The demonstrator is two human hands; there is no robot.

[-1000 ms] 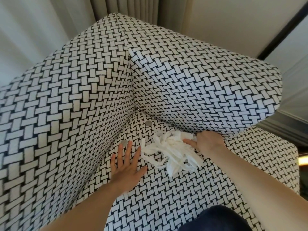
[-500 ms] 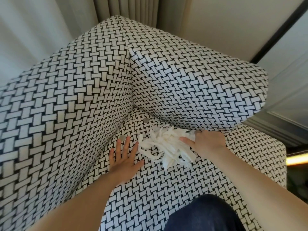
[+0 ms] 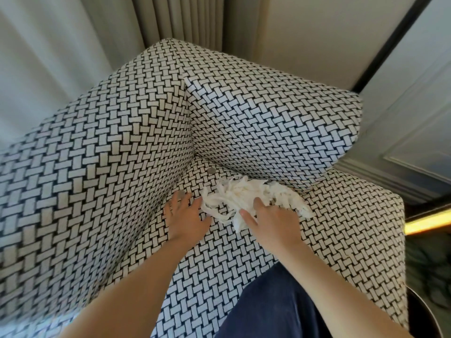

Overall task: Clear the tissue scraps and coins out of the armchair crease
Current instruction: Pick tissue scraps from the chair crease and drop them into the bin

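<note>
The armchair (image 3: 151,76), upholstered in a black-and-white basket weave, is filling the view. Its back cushion (image 3: 268,123) is meeting the seat (image 3: 341,240) along the crease (image 3: 231,170).

The left hand (image 3: 185,218) is lying flat and released on the seat beside the arm panel (image 3: 97,179), with its fingers spread and its fingertips reaching one coin (image 3: 181,194). The right hand (image 3: 273,223) is resting on the pile of tissue scraps (image 3: 244,193), which is sitting on the seat just in front of the crease. Two digits are extending onto the paper; whether the others are closing round it cannot be told. A second coin (image 3: 211,171) is lying near the corner, apart from both hands.

The step in hand is judged to be gathering the scraps. Good practice here is:
- raking the strips together toward the palm before lifting, since loose shreds are likely to trail and drop;
- keeping every sweep moving away from the crease, so nothing is slipping under the cushion;
- drawing each coin forward with flat fingertips, then pinching it.
</note>
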